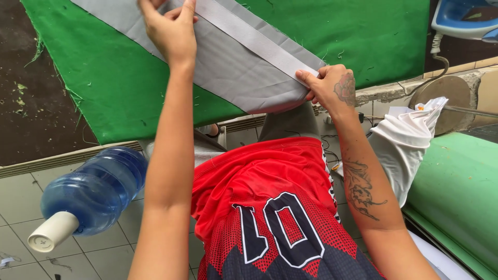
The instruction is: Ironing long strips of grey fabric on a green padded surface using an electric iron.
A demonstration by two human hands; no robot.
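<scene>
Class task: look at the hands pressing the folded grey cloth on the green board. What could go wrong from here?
1. The grey folded fabric strip is pinned only by the left hand and right hand; the fold could spring open between them.
2. Its end overhangs the green padded board, so it might slide off.
3. The blue-and-white iron sits close by; possibly hot.
</scene>
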